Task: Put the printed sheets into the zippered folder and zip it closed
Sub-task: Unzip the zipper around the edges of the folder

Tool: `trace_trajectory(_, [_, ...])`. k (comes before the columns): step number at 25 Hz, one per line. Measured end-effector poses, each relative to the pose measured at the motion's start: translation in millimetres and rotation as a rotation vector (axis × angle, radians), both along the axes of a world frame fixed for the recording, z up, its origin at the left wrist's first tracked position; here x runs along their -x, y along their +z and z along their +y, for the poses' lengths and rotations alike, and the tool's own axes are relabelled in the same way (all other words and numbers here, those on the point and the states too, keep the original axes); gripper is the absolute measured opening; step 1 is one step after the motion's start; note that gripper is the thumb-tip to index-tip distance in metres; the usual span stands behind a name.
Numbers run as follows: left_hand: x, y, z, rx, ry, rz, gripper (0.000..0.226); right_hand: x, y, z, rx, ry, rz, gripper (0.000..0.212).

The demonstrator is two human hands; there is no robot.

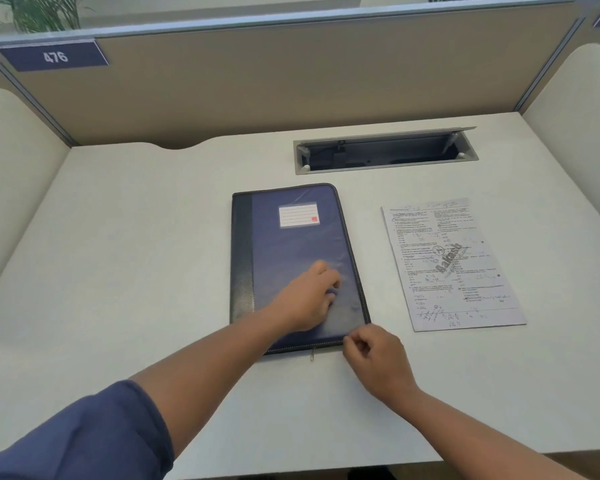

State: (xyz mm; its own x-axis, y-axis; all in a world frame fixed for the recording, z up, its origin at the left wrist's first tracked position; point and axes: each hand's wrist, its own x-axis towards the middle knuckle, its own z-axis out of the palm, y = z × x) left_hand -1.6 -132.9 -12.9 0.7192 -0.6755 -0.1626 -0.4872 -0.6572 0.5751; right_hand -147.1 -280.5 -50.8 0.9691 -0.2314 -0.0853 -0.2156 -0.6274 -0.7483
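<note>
A blue zippered folder with a black spine and a white label lies flat and closed in the middle of the desk. My left hand rests on its lower cover, fingers curled, pressing down. At the folder's near right corner my right hand has thumb and fingers pinched together at the zipper edge; whether it holds a pull is hidden. A small metal zipper pull hangs from the near edge, apart from both hands. The printed sheets lie stacked to the right of the folder.
The white desk is walled by beige partitions on three sides. An open cable tray is sunk into the desk behind the folder. A sign reading 476 sits on the partition at the top left.
</note>
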Motion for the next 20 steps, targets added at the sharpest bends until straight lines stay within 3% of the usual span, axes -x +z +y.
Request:
trace_trajectory(3, [27,-1,29,0.077,0.172,0.038,0.011,-16,3,-15,-0.039,-0.172,-0.003,0.013])
trace_trajectory(5, [52,-3,41,0.092,0.265,0.067,0.014,-26,2,-19,-0.099,-0.230,0.077,0.026])
trace_trajectory(7, [76,-10,50,0.055,0.353,0.053,0.024,-32,-1,-20,-0.185,-0.258,0.202,0.039])
trace_trajectory(14, [124,-44,58,-0.226,0.482,-0.078,0.041,-43,-8,-25,-0.300,-0.310,0.298,0.039])
trace_trajectory(20, [132,-44,43,-0.151,0.647,-0.040,0.033,-47,-3,-27,-0.426,-0.335,0.379,0.043])
